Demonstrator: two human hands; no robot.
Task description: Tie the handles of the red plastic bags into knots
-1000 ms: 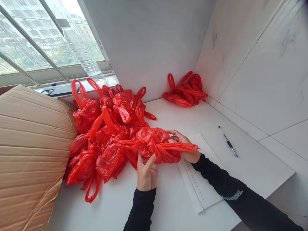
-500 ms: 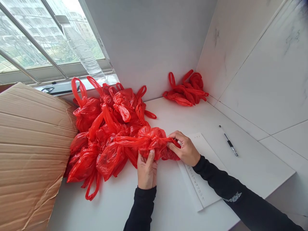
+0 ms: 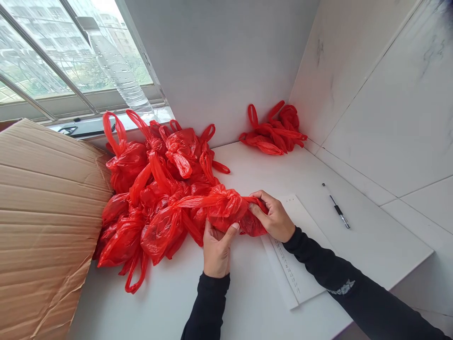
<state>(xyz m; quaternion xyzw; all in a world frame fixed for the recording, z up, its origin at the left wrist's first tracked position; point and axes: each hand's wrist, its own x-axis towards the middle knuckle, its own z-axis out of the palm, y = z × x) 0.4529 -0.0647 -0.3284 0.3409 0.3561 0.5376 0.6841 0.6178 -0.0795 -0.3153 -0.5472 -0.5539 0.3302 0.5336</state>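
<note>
Both hands hold one knotted red plastic bag (image 3: 226, 208) just above the white table, at the right end of a heap. My left hand (image 3: 217, 248) supports it from below, thumb against its front and fingers partly hidden behind it. At the bag's right end, my right hand (image 3: 272, 217) grips gathered red plastic between thumb and fingers. Several more knotted red bags (image 3: 163, 231) are heaped to the left, some with loop handles standing up. What the bags contain cannot be made out. The right hand is over the top of an open notebook (image 3: 300, 274) with small writing.
A cardboard box (image 3: 49, 217) stands at the left, against the heap. More red bags (image 3: 274, 134) lie in the far corner. On the table (image 3: 375, 250) at the right lies a black-and-clear pen (image 3: 340, 215). A clear bottle (image 3: 120, 71) stands on the windowsill.
The left thumb has shifted right and lower on the bag, and its knotted part has turned slightly. My right hand still grips the right end.
</note>
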